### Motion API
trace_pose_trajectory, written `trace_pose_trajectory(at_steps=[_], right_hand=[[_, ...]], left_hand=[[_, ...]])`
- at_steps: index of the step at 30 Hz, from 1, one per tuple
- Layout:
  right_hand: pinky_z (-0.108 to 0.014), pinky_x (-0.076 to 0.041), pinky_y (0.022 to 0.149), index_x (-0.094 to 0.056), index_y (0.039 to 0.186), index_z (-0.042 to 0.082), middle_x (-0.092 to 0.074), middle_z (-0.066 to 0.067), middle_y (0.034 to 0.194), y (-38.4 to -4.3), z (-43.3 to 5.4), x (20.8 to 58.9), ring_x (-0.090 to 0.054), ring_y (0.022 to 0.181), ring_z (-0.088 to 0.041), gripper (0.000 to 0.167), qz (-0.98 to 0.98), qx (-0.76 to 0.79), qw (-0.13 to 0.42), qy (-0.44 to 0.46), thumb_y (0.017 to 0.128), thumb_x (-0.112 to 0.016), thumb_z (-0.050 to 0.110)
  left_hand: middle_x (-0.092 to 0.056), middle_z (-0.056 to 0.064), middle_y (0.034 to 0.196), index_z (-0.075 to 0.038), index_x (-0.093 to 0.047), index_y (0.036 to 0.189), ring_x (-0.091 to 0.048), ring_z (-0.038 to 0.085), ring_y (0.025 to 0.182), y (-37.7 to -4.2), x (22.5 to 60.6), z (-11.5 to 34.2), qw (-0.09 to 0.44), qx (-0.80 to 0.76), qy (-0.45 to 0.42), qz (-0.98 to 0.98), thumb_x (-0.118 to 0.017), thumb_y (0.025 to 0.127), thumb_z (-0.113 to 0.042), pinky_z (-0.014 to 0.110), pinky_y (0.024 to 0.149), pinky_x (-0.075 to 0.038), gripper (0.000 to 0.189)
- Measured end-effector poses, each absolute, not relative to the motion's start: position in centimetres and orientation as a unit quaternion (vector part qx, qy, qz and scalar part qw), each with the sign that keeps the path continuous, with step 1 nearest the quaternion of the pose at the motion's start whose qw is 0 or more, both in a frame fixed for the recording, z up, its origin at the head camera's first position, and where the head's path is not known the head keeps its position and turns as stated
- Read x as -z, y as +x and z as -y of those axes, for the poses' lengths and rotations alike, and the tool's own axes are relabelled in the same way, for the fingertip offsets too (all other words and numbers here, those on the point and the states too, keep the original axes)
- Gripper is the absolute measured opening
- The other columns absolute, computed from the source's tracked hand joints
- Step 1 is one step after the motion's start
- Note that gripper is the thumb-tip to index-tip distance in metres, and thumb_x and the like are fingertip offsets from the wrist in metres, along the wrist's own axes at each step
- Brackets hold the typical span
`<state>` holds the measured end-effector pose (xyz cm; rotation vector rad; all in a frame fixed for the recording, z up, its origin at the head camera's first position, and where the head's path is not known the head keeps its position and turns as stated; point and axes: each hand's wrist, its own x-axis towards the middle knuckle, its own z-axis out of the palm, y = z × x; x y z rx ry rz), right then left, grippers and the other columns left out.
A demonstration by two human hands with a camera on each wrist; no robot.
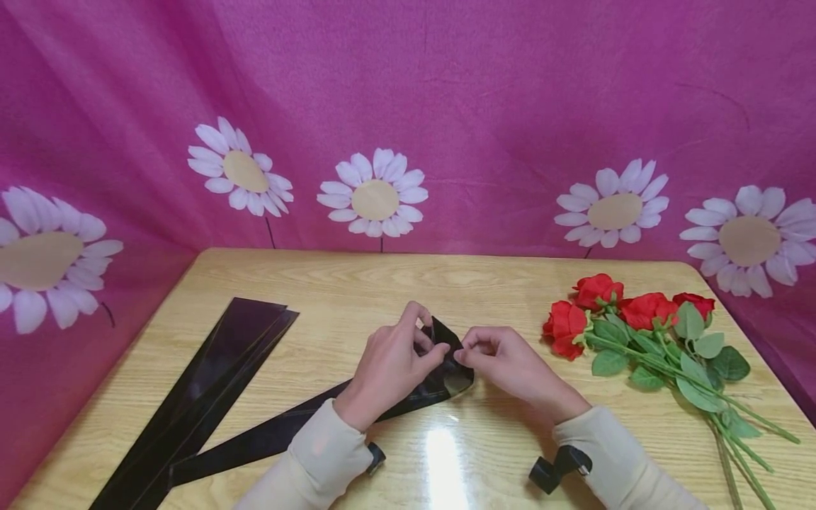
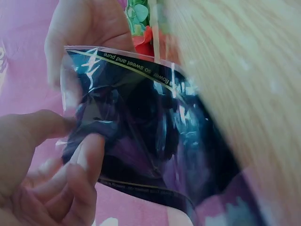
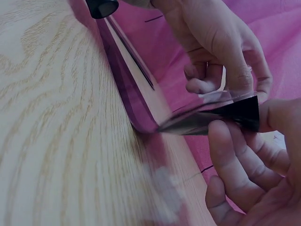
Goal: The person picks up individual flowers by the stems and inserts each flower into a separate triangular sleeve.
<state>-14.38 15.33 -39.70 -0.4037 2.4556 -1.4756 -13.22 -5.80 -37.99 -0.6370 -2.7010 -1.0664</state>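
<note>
A long black flower sleeve [image 1: 440, 388] of shiny plastic film slants across the table, its wide mouth end raised between the hands. Printed lettering and a gold line run along its edge [image 2: 141, 68] in the left wrist view. My left hand [image 1: 397, 361] pinches the mouth's film from the left. From the other side, my right hand [image 1: 510, 363] pinches the rim between thumb and fingers. In the right wrist view, the sleeve's mouth [image 3: 225, 115] stands slightly parted between both hands. The sleeve's middle is partly hidden under my left wrist.
More black sleeves [image 1: 197, 397] lie overlapping at the left of the wooden table [image 1: 338, 283]; the held sleeve's narrow end touches them. Several red roses [image 1: 567, 329] with green leaves and stems lie at the right. A magenta cloth [image 1: 484, 85] with white daisies hangs behind.
</note>
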Motion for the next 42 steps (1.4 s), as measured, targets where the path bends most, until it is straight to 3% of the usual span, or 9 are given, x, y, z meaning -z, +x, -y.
trace_pose_trajectory(at_steps=[7,13,20,24,27,31,37,42], right_hand=[[-0.021,-0.029,0.054,-0.067,0.087,0.008,-0.052,0.006,0.066,-14.6,-15.7,39.9,-0.037,0.059,-0.005,0.008,-0.842,0.505,0.116,-0.149,0.094,-0.067,0.011],[-0.021,-0.028,0.052,-0.068,0.089,0.007,-0.056,0.004,0.064,-14.6,-15.9,39.6,-0.037,0.056,-0.006,0.008,-0.834,0.517,0.130,-0.141,0.095,-0.067,0.012],[-0.021,-0.027,0.052,-0.069,0.090,0.007,-0.054,0.005,0.065,-14.7,-16.1,39.5,-0.037,0.057,-0.005,0.008,-0.841,0.506,0.119,-0.146,0.095,-0.064,0.008],[-0.021,-0.029,0.054,-0.069,0.090,0.007,-0.055,0.007,0.065,-14.7,-16.2,39.4,-0.039,0.060,-0.006,0.009,-0.847,0.501,0.120,-0.131,0.095,-0.062,0.009],[-0.022,-0.040,0.057,-0.068,0.090,0.007,-0.062,0.006,0.065,-14.7,-16.3,39.3,-0.054,0.059,-0.008,0.009,-0.840,0.513,0.135,-0.113,0.096,-0.062,0.011],[-0.028,-0.053,0.064,-0.067,0.093,0.005,-0.069,0.000,0.068,-14.8,-16.6,39.4,-0.070,0.062,-0.020,0.009,-0.832,0.523,0.151,-0.106,0.096,-0.063,0.012],[-0.026,-0.043,0.061,-0.066,0.104,0.015,-0.068,-0.002,0.078,-14.6,-16.5,39.2,-0.057,0.071,-0.017,0.014,-0.867,0.456,0.151,-0.129,0.091,-0.070,0.017],[-0.026,-0.049,0.072,-0.067,0.109,0.017,-0.072,-0.002,0.092,-14.3,-16.1,39.1,-0.062,0.084,-0.016,0.019,-0.879,0.412,0.160,-0.179,0.092,-0.073,0.021]], left_hand=[[-0.078,-0.006,0.084,-0.018,-0.060,0.124,-0.062,0.001,0.063,-13.1,37.9,5.8,0.102,0.336,-0.270,0.896,-0.072,0.098,-0.021,0.017,0.060,-0.046,0.029],[-0.076,-0.007,0.089,-0.022,-0.078,0.104,-0.057,0.001,0.067,-13.1,37.6,5.9,0.106,0.297,-0.292,0.903,-0.069,0.100,-0.027,0.017,0.061,-0.045,0.011],[-0.076,-0.007,0.091,-0.019,-0.076,0.108,-0.067,0.004,0.078,-12.8,37.3,5.9,0.077,0.272,-0.310,0.908,-0.071,0.097,-0.041,0.022,0.071,-0.054,0.025],[-0.077,-0.003,0.101,-0.018,-0.075,0.112,-0.072,0.011,0.087,-12.6,37.2,6.1,0.081,0.240,-0.336,0.907,-0.075,0.096,-0.036,0.028,0.077,-0.059,0.025],[-0.075,-0.002,0.105,-0.017,-0.076,0.110,-0.071,0.011,0.087,-12.5,37.1,6.2,0.105,0.222,-0.338,0.909,-0.074,0.097,-0.030,0.029,0.077,-0.060,0.019],[-0.072,-0.002,0.107,-0.017,-0.076,0.108,-0.069,0.008,0.088,-12.4,37.1,6.3,0.131,0.200,-0.347,0.907,-0.072,0.098,-0.027,0.026,0.077,-0.060,0.015],[-0.069,-0.003,0.107,-0.018,-0.077,0.108,-0.067,0.010,0.092,-12.0,37.1,5.8,0.144,0.167,-0.394,0.892,-0.070,0.099,-0.026,0.026,0.080,-0.060,0.014],[-0.070,-0.003,0.106,-0.021,-0.078,0.103,-0.068,0.012,0.094,-11.5,37.2,5.3,0.155,0.140,-0.421,0.883,-0.071,0.099,-0.023,0.027,0.083,-0.060,0.009]])
